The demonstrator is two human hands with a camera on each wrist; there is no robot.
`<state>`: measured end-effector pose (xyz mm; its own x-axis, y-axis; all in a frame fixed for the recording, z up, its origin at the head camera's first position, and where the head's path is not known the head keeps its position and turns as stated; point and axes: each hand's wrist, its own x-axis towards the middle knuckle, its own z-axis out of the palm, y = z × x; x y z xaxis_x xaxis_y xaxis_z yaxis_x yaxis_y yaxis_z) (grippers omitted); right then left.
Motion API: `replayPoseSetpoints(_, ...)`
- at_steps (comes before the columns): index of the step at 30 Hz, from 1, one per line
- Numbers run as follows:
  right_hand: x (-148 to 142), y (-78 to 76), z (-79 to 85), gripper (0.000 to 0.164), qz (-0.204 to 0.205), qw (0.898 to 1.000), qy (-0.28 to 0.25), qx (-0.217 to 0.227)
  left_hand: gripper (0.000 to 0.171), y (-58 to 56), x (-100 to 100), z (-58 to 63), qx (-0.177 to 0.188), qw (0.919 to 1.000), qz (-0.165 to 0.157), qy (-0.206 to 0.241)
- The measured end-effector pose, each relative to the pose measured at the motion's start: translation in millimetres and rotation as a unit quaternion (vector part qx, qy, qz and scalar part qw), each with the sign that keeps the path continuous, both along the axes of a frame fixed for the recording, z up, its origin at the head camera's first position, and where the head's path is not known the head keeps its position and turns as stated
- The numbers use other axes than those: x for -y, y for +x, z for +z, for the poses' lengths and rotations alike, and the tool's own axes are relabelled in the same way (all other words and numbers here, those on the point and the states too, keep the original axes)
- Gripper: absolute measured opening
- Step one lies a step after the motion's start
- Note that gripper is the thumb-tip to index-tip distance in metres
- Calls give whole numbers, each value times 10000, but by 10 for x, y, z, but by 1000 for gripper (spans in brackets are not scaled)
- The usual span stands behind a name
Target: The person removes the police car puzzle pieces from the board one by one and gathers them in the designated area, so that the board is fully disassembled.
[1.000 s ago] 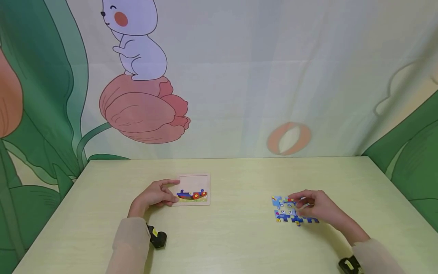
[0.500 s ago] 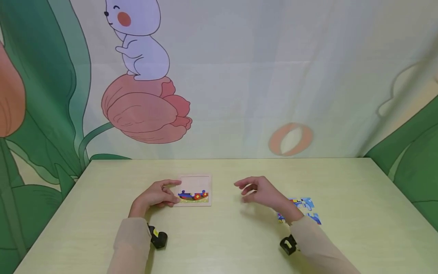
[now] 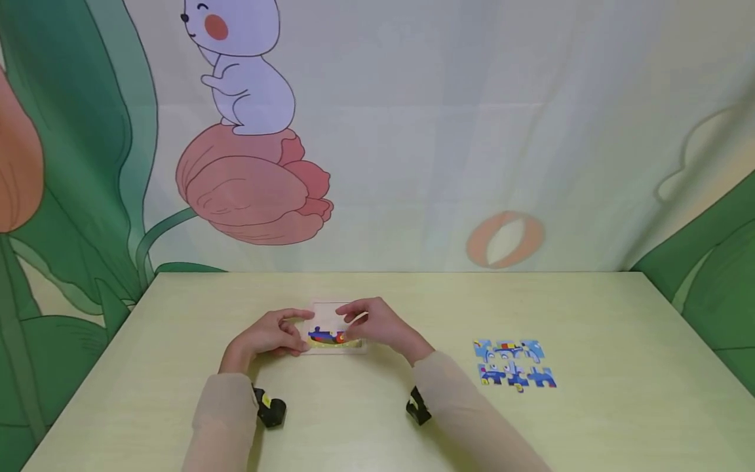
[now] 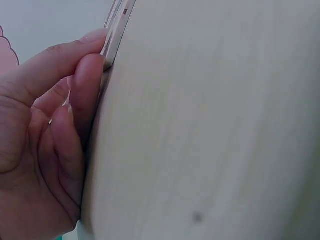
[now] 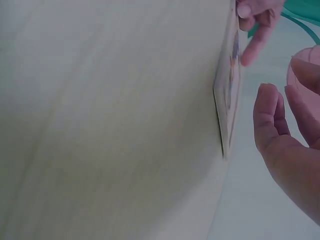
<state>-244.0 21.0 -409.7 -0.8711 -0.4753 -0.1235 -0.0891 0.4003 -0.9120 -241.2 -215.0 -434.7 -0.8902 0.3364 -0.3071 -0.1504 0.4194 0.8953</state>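
Note:
A light wooden puzzle tray (image 3: 333, 351) lies on the table with a row of assembled train-picture pieces (image 3: 321, 336) along its lower part. My left hand (image 3: 272, 334) holds the tray's left side, index finger near the upper corner and thumb at the lower one. In the left wrist view the thumb (image 4: 92, 42) presses the tray's edge. Over the tray's right part hovers my right hand (image 3: 380, 326), fingers bent and apart from the thumb. Nothing shows between those fingers in the right wrist view, where the tray (image 5: 225, 120) is seen edge-on. The hand covers the tray's right side.
Several loose blue puzzle pieces (image 3: 519, 375) lie in two rows on the table (image 3: 413, 295) at the right. A printed curtain (image 3: 401, 131) hangs behind the table's far edge. Black wrist cameras (image 3: 271, 410) sit at both wrists.
My right hand has left the loose pieces and travelled left until over the tray, uncovering those pieces. My left hand stays at the tray's left side.

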Motion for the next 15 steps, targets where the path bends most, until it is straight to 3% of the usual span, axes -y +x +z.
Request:
replayPoseSetpoints(6, 311, -28, -17, 35, -133, 9993, 352, 64, 62, 2, 3, -16, -8, 10000, -29, 46)
replayPoseSetpoints(15, 507, -49, -110, 32, -2, 9965, 732, -393, 57, 5, 19, -41, -148, 9995, -227, 187)
